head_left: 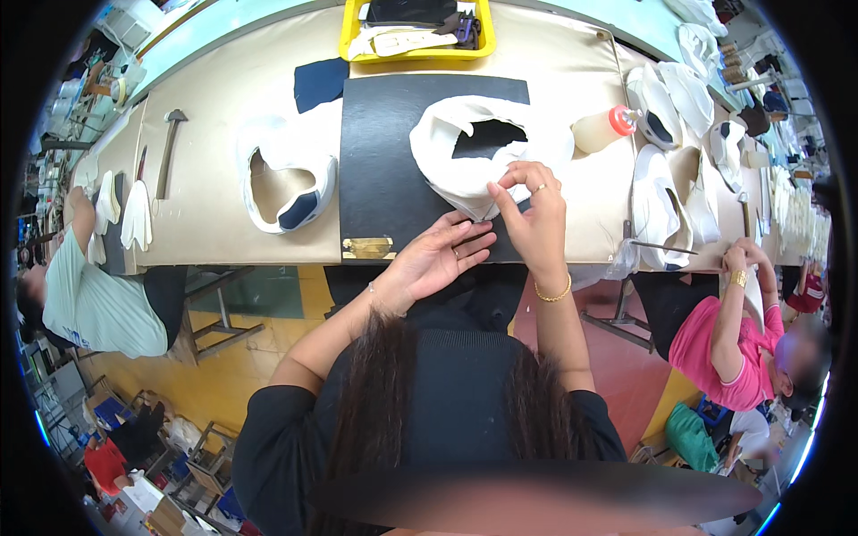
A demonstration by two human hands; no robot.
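Note:
A white shoe upper [451,170] with a dark opening lies on a black mat [384,170] in front of me. My right hand [536,214] is closed at its near edge, thumb and forefinger pinching the white material. Just below that edge my left hand [438,257] is turned partly palm up, its fingers stretched out and slightly apart. Those fingertips come close to the upper's lower corner; whether they touch it I cannot tell. Left of the mat rests another white upper [308,210] with a navy heel patch.
A bottle with a red cap [621,120] lies right of the upper. Behind the mat stand a yellow bin [489,49] of tools and a navy piece [319,84]. A hammer [168,152] is at the left. More uppers [657,210] cover the right side, where a pink-shirted person works.

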